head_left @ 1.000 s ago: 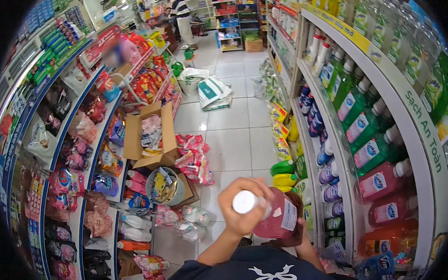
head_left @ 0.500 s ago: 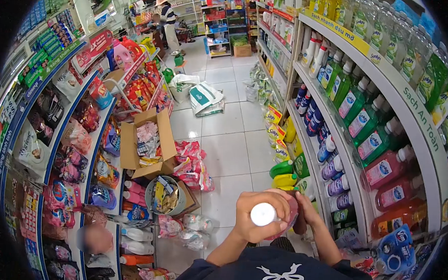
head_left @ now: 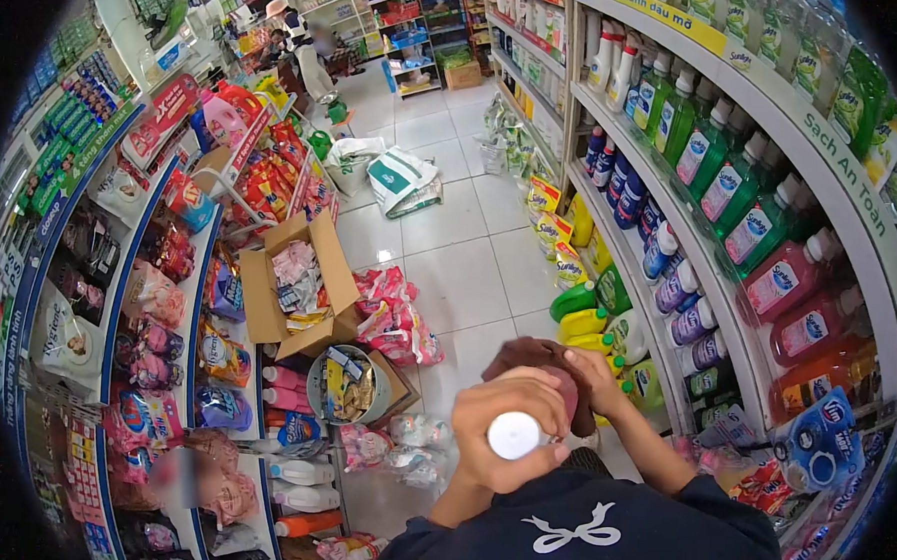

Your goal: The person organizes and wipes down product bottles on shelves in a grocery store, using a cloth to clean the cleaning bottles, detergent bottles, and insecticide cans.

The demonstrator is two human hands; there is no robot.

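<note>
My left hand is wrapped round the neck of a bottle, just below its white cap. The cap points up toward me, and a strip of the pink bottle body shows beyond my fingers. A brown cloth lies against the far side of the bottle, its folds bunched under my right hand. The fingers of that hand are closed on the cloth and press it to the bottle. Most of the bottle and its label are hidden.
Shelves of cleaner bottles rise close on my right, with yellow and green jugs below. At left stand an open carton, a bucket of packets and packed shelves. People are at the back.
The brown cloth has come further into sight, now reaching over the bottle's far side. My right hand has shifted slightly along the bottle. The whole view has turned a little.
</note>
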